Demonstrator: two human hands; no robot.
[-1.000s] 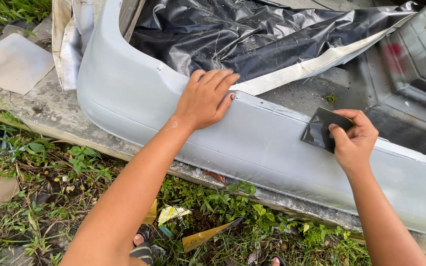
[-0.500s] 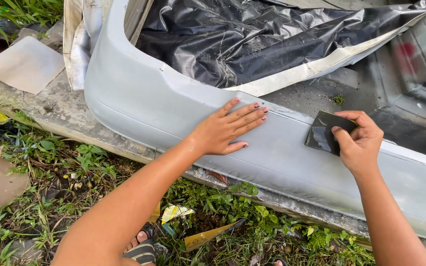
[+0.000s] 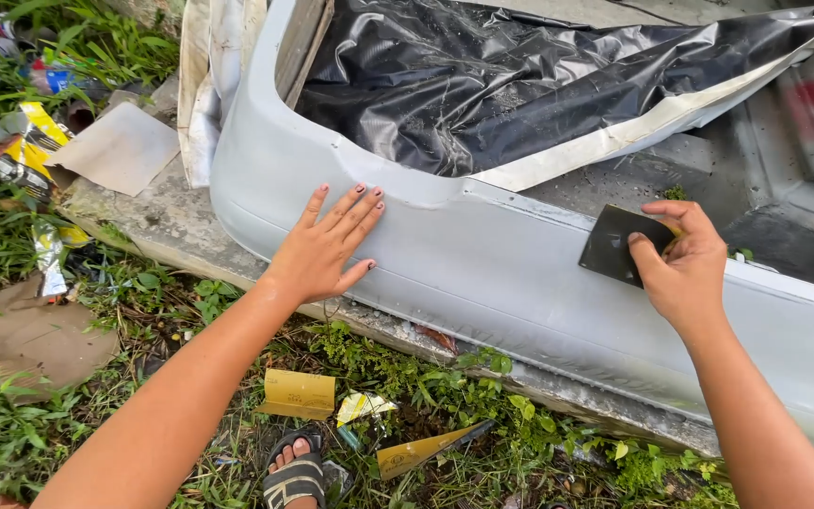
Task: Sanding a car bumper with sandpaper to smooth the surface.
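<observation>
Two hands rest on a long pale grey car bumper [image 3: 520, 283] lying across a concrete edge. The right hand [image 3: 685, 269] pinches a dark square sheet of sandpaper [image 3: 619, 245] between thumb and fingers, pressed flat to the bumper's upper face. The left hand [image 3: 324, 250] lies open, fingers spread, palm on the bumper, holding nothing. Beyond both hands, crumpled black plastic sheeting [image 3: 482, 85]. Below the left forearm, folded yellow sandpaper pieces [image 3: 299, 393] in grass beside a sandalled foot [image 3: 294, 471].
</observation>
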